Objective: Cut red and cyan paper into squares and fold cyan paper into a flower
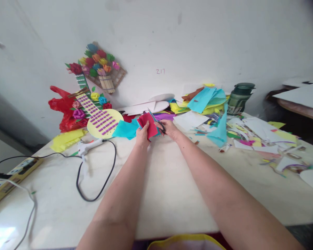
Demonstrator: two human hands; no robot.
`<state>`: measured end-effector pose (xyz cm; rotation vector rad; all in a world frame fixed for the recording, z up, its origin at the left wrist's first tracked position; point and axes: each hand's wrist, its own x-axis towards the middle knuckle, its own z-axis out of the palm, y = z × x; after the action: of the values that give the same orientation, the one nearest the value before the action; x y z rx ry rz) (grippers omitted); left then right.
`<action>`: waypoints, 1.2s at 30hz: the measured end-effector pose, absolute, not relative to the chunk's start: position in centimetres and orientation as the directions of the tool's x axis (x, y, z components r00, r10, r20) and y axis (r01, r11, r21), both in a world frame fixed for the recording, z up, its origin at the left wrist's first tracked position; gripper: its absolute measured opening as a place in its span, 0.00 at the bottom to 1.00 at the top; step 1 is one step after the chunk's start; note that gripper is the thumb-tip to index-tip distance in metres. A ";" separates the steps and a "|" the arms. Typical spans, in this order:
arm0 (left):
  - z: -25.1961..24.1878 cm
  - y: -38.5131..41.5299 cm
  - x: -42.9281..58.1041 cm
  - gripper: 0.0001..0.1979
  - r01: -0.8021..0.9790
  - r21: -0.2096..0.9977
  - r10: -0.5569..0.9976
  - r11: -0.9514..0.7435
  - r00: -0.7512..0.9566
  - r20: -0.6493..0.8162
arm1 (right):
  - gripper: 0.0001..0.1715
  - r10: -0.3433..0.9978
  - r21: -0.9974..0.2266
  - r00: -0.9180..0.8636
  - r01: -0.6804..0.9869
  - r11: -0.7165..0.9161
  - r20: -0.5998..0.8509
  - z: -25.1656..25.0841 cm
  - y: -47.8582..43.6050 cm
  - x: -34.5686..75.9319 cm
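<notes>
Red paper point(153, 127) is pinched in the nearly closed left hand point(143, 132); black-handled scissors point(161, 127) are gripped by the right hand's point(169, 128) curled fingers.

The desk point(172, 194) stood before you, the wall point(211, 41) behind it. Over its far middle, your left hand point(143, 134) had the paper point(153, 129); the scissors point(161, 127), in your right hand point(169, 127), were at the paper's right edge. The guitar cutout point(106, 126) was to your left, the glue gun point(87, 148) in front of it, the power strip point(15, 177) farther left. To your right lay scraps point(259, 131), the bottle point(240, 100) behind them.
</notes>
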<state>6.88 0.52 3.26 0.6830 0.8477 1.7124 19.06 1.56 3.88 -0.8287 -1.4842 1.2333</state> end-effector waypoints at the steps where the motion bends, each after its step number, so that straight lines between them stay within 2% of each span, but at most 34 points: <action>1: 3.3 0.5 6.9 0.12 -0.553 0.812 0.959 -0.188 -0.280 0.031 | 0.20 0.929 -0.967 -0.268 -0.086 0.240 0.254 3.9 1.6 19.1; 6: 3.2 0.6 6.7 0.13 -0.551 0.815 0.963 -0.182 -0.267 0.034 | 0.18 0.933 -0.976 -0.290 -0.113 0.188 0.214 3.8 1.7 19.2; 16: 2.7 0.7 6.5 0.15 -0.532 0.829 0.978 -0.170 -0.196 0.074 | 0.19 0.924 -0.973 -0.303 -0.086 0.216 0.232 4.0 1.5 19.4; 26: 2.8 0.8 6.6 0.14 -0.544 0.820 0.977 -0.177 -0.198 0.080 | 0.18 0.938 -0.978 -0.280 -0.109 0.179 0.203 4.4 1.1 19.2; 36: 3.0 0.7 6.7 0.13 -0.552 0.815 0.975 -0.175 -0.214 0.064 | 0.19 0.934 -0.970 -0.269 -0.122 0.208 0.234 4.0 1.5 19.1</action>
<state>6.73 0.71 2.96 0.7364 0.8076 1.6620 19.13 1.52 3.96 -0.8245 -1.4412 1.2799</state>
